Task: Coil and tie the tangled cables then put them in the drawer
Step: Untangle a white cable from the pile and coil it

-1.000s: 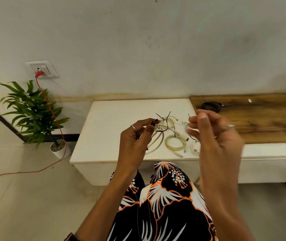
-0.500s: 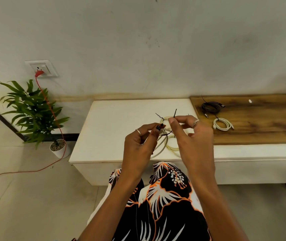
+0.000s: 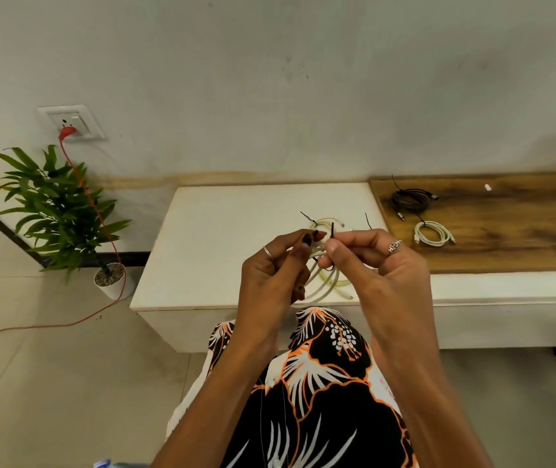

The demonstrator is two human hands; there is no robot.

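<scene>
Two surfaces make up the long low bench: a white laminate cabinet top (image 3: 222,238) straight ahead of the person and, joined to its right end, a dark wooden board (image 3: 506,231). Taking the white top as the landmark, two finished bundles lie off its right edge on the wood: a coiled black cable (image 3: 409,200) farther back and a coiled white cable (image 3: 433,233) just in front of it, near each other but apart.

Above the front half of the white top, the left hand (image 3: 275,275) is curled round a cream-white cable coil (image 3: 324,282), whose loops hang below and between both hands. Whether the coil touches the top I cannot tell. More pale cable (image 3: 329,221) lies on the top just behind the hands.

Smallest is the thin black wire tie (image 3: 332,228). The right hand (image 3: 388,265) pinches it between thumb and forefinger, and the left fingertips meet it at the same spot. Its free end stands nearly upright above the pinch, while its lower part loops round the coil's strands. So the tie sits between the two hands, crosswise to the cable loops, with both hands equally close. I judge that the coming twist depends on keeping that upright end clear of the left thumb. No drawer is open in view.
</scene>
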